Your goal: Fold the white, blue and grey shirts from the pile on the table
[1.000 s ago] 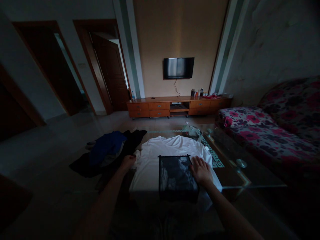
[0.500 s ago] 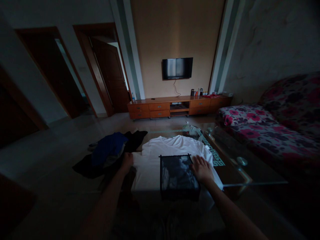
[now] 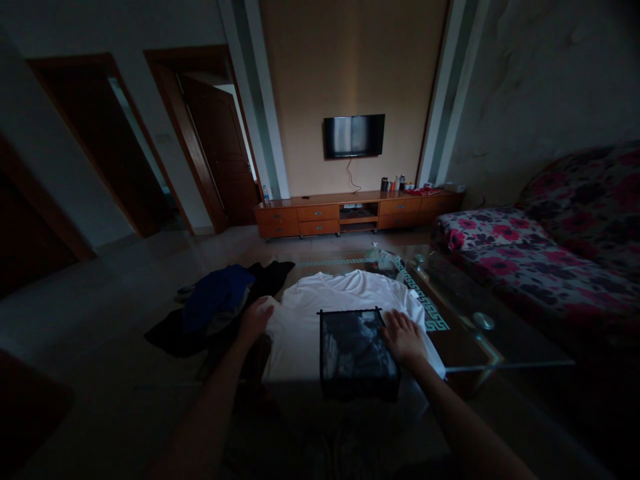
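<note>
On the glass table, white shirt, left fingers seemingly gripping its edge, right fingers spread flat.

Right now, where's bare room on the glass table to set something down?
Free: the glass table right of the white T-shirt, toward the floral sofa. Crowded: the shirt's middle under the black folding board, the right hand on it, the left hand at the sleeve beside the dark clothes pile.

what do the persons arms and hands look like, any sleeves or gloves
Both forearms are bare, with no sleeve reaching into view. The left hand and right hand wear no gloves. No watch, ring or bracelet shows, though the dim light could hide small items.
</note>
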The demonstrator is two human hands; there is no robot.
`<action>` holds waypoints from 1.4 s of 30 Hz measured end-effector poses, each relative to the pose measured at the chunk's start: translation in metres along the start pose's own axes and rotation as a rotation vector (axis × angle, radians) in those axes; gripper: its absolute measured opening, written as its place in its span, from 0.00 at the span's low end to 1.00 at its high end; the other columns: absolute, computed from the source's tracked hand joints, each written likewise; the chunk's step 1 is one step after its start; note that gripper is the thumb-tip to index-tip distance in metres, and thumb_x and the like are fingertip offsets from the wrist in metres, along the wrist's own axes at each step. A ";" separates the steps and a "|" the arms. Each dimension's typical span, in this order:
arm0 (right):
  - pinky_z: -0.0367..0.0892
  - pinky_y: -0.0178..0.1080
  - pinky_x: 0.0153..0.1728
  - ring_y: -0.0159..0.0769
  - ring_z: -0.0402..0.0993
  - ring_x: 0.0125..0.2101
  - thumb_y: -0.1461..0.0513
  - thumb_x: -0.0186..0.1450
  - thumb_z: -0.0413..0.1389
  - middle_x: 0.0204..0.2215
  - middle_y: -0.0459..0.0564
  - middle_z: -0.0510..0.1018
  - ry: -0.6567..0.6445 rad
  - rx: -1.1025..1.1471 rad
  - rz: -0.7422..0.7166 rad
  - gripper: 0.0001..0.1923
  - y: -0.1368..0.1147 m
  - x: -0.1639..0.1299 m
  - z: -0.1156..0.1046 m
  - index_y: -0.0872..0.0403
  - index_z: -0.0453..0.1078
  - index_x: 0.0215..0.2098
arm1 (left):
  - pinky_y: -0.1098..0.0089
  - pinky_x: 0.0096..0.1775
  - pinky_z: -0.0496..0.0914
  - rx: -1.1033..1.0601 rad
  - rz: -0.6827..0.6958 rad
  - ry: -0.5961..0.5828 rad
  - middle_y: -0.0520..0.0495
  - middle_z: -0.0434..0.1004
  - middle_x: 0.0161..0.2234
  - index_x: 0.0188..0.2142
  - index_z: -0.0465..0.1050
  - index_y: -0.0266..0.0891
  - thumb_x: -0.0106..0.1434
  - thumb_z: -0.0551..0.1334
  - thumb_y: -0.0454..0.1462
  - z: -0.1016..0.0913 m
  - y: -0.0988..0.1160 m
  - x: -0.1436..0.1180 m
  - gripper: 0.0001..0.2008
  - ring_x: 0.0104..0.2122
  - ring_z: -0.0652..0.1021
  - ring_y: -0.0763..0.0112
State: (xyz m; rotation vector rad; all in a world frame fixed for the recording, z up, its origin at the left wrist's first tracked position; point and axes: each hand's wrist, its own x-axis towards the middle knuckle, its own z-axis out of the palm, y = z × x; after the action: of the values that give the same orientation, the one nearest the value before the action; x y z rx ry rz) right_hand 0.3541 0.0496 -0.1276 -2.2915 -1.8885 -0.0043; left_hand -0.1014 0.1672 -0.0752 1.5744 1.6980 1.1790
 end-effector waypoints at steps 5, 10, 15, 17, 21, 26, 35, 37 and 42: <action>0.40 0.48 0.68 0.45 0.45 0.70 0.47 0.74 0.39 0.72 0.52 0.54 0.002 -0.002 -0.002 0.33 -0.001 -0.001 -0.003 0.53 0.55 0.71 | 0.60 0.64 0.62 0.190 0.130 0.020 0.40 0.73 0.59 0.57 0.72 0.37 0.55 0.63 0.33 -0.001 -0.005 -0.004 0.28 0.61 0.71 0.58; 0.41 0.47 0.67 0.45 0.45 0.70 0.47 0.74 0.39 0.71 0.52 0.55 -0.005 0.000 0.003 0.33 -0.003 -0.002 -0.007 0.53 0.56 0.71 | 0.65 0.63 0.62 0.275 0.127 0.007 0.42 0.71 0.62 0.63 0.65 0.39 0.58 0.59 0.29 -0.001 -0.014 -0.002 0.32 0.61 0.71 0.62; 0.41 0.47 0.67 0.44 0.46 0.70 0.47 0.74 0.39 0.71 0.53 0.55 0.002 0.001 0.001 0.33 -0.003 -0.003 -0.007 0.53 0.56 0.71 | 0.66 0.60 0.65 0.213 -0.051 0.075 0.39 0.71 0.61 0.64 0.62 0.36 0.55 0.57 0.25 -0.003 -0.015 0.004 0.36 0.59 0.74 0.62; 0.41 0.47 0.67 0.44 0.46 0.70 0.47 0.74 0.39 0.71 0.53 0.54 0.007 0.003 -0.007 0.33 -0.002 -0.003 -0.006 0.53 0.56 0.71 | 0.69 0.58 0.67 0.193 -0.086 0.078 0.39 0.72 0.60 0.64 0.64 0.35 0.53 0.56 0.24 -0.002 -0.015 0.005 0.36 0.58 0.75 0.63; 0.42 0.47 0.67 0.44 0.46 0.70 0.47 0.73 0.39 0.71 0.53 0.55 0.016 0.008 -0.010 0.33 -0.001 -0.002 -0.004 0.53 0.56 0.71 | 0.73 0.52 0.71 0.162 -0.098 0.042 0.40 0.76 0.57 0.64 0.64 0.35 0.55 0.54 0.24 0.003 -0.014 0.004 0.35 0.53 0.78 0.67; 0.42 0.47 0.67 0.45 0.46 0.70 0.47 0.73 0.40 0.72 0.52 0.54 0.005 0.010 0.003 0.33 -0.001 -0.002 -0.003 0.53 0.55 0.71 | 0.68 0.55 0.70 0.249 0.054 -0.081 0.42 0.75 0.59 0.64 0.66 0.39 0.59 0.61 0.33 0.007 -0.004 -0.005 0.32 0.54 0.77 0.64; 0.41 0.48 0.67 0.45 0.46 0.70 0.48 0.74 0.40 0.71 0.53 0.55 0.008 0.016 -0.012 0.33 -0.001 -0.001 -0.003 0.53 0.55 0.71 | 0.62 0.60 0.62 0.596 0.134 -0.170 0.45 0.81 0.50 0.49 0.81 0.44 0.61 0.60 0.30 0.012 0.002 -0.014 0.19 0.56 0.75 0.60; 0.41 0.48 0.67 0.45 0.45 0.70 0.48 0.74 0.40 0.71 0.54 0.55 0.008 0.019 -0.012 0.33 -0.001 -0.001 -0.003 0.53 0.56 0.71 | 0.66 0.58 0.65 0.586 0.118 -0.150 0.43 0.79 0.54 0.57 0.75 0.41 0.62 0.59 0.30 0.010 0.001 -0.012 0.23 0.55 0.76 0.62; 0.41 0.49 0.67 0.45 0.45 0.70 0.47 0.73 0.40 0.71 0.53 0.54 0.014 0.015 -0.008 0.33 -0.001 -0.001 -0.003 0.53 0.55 0.71 | 0.67 0.59 0.66 0.556 0.090 -0.007 0.38 0.72 0.61 0.66 0.62 0.34 0.61 0.60 0.33 0.000 0.006 -0.005 0.33 0.59 0.73 0.59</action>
State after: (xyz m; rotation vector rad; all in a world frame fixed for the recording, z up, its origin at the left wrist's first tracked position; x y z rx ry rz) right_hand 0.3530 0.0482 -0.1246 -2.2678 -1.8845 -0.0073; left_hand -0.0974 0.1618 -0.0705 1.9850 2.0868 0.7691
